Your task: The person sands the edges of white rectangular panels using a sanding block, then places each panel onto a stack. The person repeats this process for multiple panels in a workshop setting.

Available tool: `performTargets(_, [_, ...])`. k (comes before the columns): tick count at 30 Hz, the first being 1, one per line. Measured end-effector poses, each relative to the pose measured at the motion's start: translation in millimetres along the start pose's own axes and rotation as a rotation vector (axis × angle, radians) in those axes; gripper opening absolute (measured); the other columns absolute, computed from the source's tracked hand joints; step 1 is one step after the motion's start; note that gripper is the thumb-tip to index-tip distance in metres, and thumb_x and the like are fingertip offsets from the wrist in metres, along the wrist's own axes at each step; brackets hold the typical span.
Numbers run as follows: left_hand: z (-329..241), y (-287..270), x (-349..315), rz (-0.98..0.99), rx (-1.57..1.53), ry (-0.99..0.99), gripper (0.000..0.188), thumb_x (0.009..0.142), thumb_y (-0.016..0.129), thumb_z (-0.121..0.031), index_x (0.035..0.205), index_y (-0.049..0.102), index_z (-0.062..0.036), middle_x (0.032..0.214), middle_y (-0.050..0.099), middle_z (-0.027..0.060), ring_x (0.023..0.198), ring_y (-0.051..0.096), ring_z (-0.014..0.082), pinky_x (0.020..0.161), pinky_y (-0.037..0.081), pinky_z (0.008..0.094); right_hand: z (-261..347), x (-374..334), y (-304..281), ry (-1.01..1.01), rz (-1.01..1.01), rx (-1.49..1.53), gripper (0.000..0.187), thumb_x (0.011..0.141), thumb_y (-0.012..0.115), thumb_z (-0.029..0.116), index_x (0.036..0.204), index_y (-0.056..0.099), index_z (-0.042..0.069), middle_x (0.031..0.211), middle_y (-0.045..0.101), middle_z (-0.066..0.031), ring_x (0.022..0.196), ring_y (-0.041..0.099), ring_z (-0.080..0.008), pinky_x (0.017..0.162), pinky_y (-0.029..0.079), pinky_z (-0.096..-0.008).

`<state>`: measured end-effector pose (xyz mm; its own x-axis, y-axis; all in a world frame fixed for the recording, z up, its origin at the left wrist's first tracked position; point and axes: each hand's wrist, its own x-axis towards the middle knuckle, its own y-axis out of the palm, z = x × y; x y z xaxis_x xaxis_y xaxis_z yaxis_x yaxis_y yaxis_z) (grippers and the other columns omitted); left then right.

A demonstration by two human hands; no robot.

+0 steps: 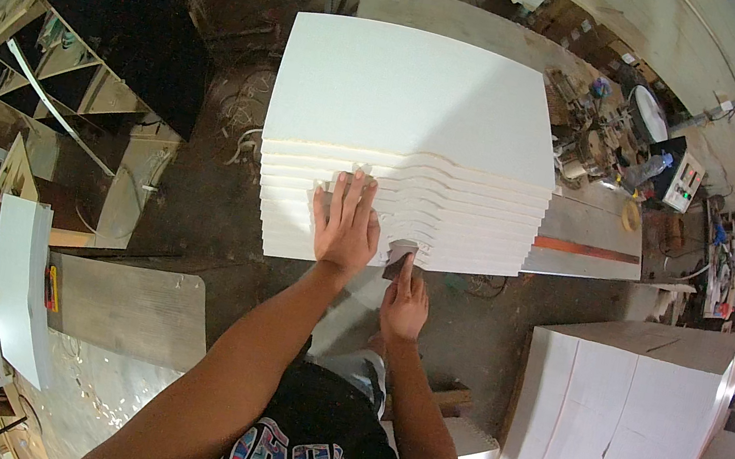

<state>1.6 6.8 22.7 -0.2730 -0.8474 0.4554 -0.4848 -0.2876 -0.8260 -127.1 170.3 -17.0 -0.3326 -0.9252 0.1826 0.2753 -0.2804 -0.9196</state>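
A stack of white panels (412, 90) lies in front of me, fanned so that their near edges form steps. Each stepped edge has a curved cut near its middle. My left hand (347, 231) rests flat on these steps, fingers stretched and spread, holding nothing. Just right of it, my right hand (405, 305) grips a small dark brown piece that looks like folded sandpaper (397, 265). Its index finger points forward along the piece, which touches the nearest panel edge by the curved cut. The underside of the piece is hidden.
Behind the stack and to its right runs a workbench (584, 230) with a machine, a tape roll (631, 216) and a control box (685, 182). Large white blocks (619, 421) stand at the lower right. At left are a wooden shelf unit (106, 95) and a white panel (18, 286) on a table.
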Motion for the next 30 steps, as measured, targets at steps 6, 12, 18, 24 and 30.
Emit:
performTargets(6, [0.4,1.2,-1.2,-0.029,0.015,0.012,0.061,0.111,0.059,-0.028,0.170,0.058,-0.0138,0.189,0.035,0.0082,0.176,0.027,0.0345,0.140,0.015,0.0701,19.8,-4.0,1.4,0.049,-0.100,0.170,0.091,0.106,0.081,0.022,0.184,0.035,0.017,0.140,0.062,-0.0238,0.128,0.068,-0.0458,0.102,0.060,-0.0552])
performTargets(12, [0.7,0.9,-1.7,-0.018,0.026,0.019,0.062,0.112,0.059,-0.029,0.172,0.056,-0.0142,0.188,0.034,0.0080,0.175,0.027,0.0343,0.141,0.015,0.0705,23.0,9.8,2.4,0.075,-0.059,0.080,0.082,0.105,0.078,0.017,0.180,0.045,0.020,0.143,0.060,-0.0234,0.131,0.066,-0.0469,0.106,0.059,-0.0574])
performTargets(18, [0.4,1.5,1.0,0.023,0.027,-0.002,0.062,0.112,0.059,-0.029,0.173,0.054,-0.0150,0.188,0.035,0.0077,0.174,0.030,0.0349,0.140,0.018,0.0711,-1.1,-55.4,10.1,0.163,0.352,-0.103,0.070,0.110,0.069,0.022,0.177,0.051,0.019,0.137,0.061,-0.0285,0.120,0.068,-0.0503,0.104,0.058,-0.0593])
performTargets(24, [0.6,2.2,-0.6,0.016,0.062,0.003,0.061,0.112,0.058,-0.029,0.171,0.056,-0.0148,0.187,0.035,0.0076,0.173,0.031,0.0354,0.140,0.019,0.0708,-1.4,-67.6,-10.3,0.139,0.041,0.225,0.065,0.115,0.063,0.020,0.179,0.048,0.016,0.123,0.060,-0.0280,0.105,0.065,-0.0495,0.092,0.059,-0.0591])
performTargets(30, [0.7,0.9,-0.1,0.006,0.023,0.006,0.060,0.112,0.058,-0.027,0.170,0.056,-0.0129,0.187,0.036,0.0091,0.173,0.031,0.0362,0.139,0.018,0.0715,-8.1,19.7,-19.0,0.053,-0.162,0.162,0.066,0.116,0.065,0.019,0.179,0.045,0.015,0.125,0.063,-0.0279,0.107,0.067,-0.0512,0.090,0.058,-0.0601])
